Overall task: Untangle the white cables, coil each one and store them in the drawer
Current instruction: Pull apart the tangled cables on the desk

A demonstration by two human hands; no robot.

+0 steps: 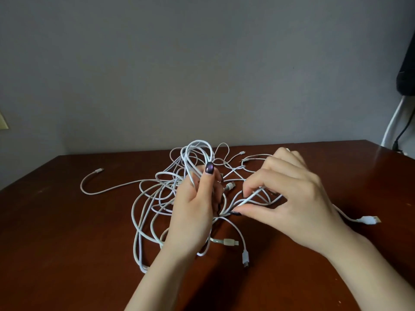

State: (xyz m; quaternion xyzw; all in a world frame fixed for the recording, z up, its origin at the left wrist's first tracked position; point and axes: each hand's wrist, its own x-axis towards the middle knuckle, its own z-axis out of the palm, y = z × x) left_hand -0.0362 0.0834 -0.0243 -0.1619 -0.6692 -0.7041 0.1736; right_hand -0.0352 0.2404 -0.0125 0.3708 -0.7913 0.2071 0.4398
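The table [67,232] has a dark reddish-brown wood top and stands against a plain grey wall [202,63]. A dark object [407,70] with a black cord [402,131] below it sits at the right edge, off the table. The white cables [161,181] lie tangled at the table centre; one plug [369,220] trails right and one end [98,170] trails left. The left hand [193,212] grips a raised bundle of loops [190,162], fingers curled round it. The right hand [292,198], just beside it, pinches a single strand [251,197] between thumb and fingertips.
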